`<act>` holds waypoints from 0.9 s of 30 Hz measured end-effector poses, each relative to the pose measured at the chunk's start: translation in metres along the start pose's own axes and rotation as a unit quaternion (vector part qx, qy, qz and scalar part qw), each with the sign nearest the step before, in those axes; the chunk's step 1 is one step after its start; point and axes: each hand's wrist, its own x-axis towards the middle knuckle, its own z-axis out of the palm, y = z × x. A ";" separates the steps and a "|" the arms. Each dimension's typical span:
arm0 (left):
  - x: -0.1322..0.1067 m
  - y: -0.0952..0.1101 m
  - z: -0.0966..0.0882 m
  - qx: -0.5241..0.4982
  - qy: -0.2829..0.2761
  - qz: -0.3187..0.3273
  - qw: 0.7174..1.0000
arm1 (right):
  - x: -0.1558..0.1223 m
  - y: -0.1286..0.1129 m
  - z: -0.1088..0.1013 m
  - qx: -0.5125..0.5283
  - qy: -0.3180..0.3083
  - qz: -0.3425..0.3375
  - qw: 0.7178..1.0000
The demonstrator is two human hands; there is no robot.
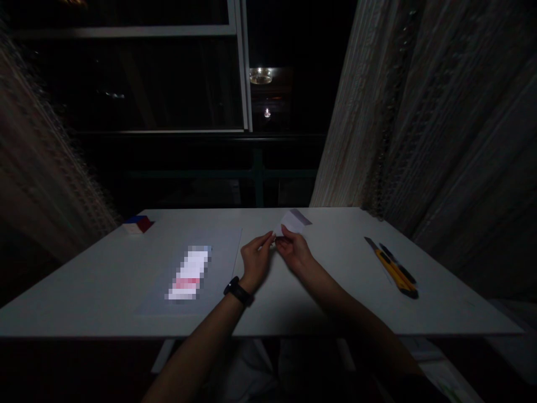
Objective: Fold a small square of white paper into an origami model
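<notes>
My right hand (295, 250) grips a folded piece of white paper (292, 221) between thumb and fingers, above the middle of the table. Part of the paper sticks up past the fingers toward the far edge, and a darker flap shows on its right. Close beside it, my left hand (257, 256) has its thumb and fingers pinched together at the paper's near left corner. The fingertips of both hands nearly meet there. A dark watch (238, 291) is on the left wrist. The dim light hides the exact folds.
A lit phone (191, 273), its screen blurred out, lies on a pale sheet (229, 246) at left. A cube puzzle (137, 224) sits at the far left of the white table (84, 280). To the right lie a yellow utility knife (392, 267) and a dark pen (398, 263).
</notes>
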 end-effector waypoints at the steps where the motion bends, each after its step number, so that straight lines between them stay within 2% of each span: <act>1: 0.000 0.000 0.000 0.002 -0.002 0.003 1.000 | 0.000 0.000 0.000 -0.006 0.003 0.000 1.000; 11: 0.000 0.003 -0.002 0.013 -0.011 0.055 0.998 | -0.002 0.000 0.002 0.002 -0.018 -0.004 1.000; 21: 0.002 0.010 0.001 -0.053 0.040 -0.083 0.994 | -0.002 -0.002 0.001 -0.001 -0.014 -0.010 1.000; 27: 0.005 0.011 0.001 -0.098 -0.004 -0.130 0.987 | 0.001 -0.001 -0.003 -0.070 -0.009 -0.083 0.994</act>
